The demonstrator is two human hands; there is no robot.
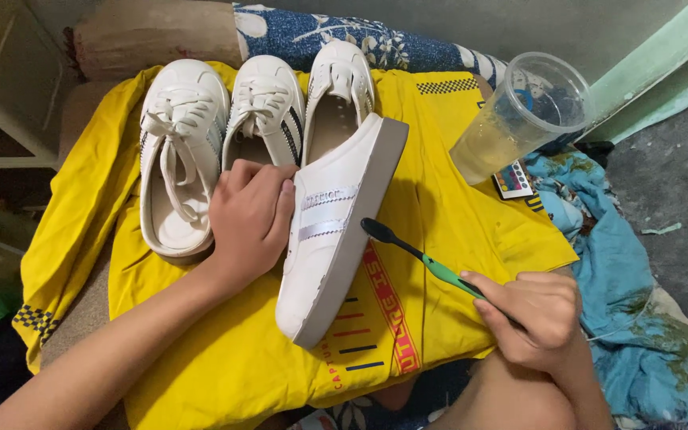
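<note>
Head view, looking down. Landmark for all positions: the tilted white shoe (pixel 336 231), lying on its side on a yellow cloth (pixel 224 350).

- Tilted white shoe: long axis runs from toe, nearest the person, up and slightly right to the heel, which leans against another white slip-on (pixel 342 95). Sole edge faces right, upper faces left, silver stripes showing on the flank.
- Left hand (pixel 250 219): pressed against the shoe's left flank, fingers curled over the upper near the stripes, steadying it (the nearer of the two hands, in contact).
- Right hand (pixel 537 312): right of the shoe and lower, apart from it, closed around the green handle of a toothbrush (pixel 420 256).
- Toothbrush: handle slants up-left from the hand; dark bristle head sits just beside the sole edge at mid-length (touching or not cannot be told).
- Two laced white shoes (pixel 181 151) (pixel 264 107): left of the landmark, side by side, toes pointing away.
- Clear plastic cup (pixel 519 115): up and right of the landmark, well apart, tilted, pale liquid inside.
- Small remote with coloured buttons (pixel 513 180): below the cup.
- Blue cloth (pixel 639 334): far right.
</note>
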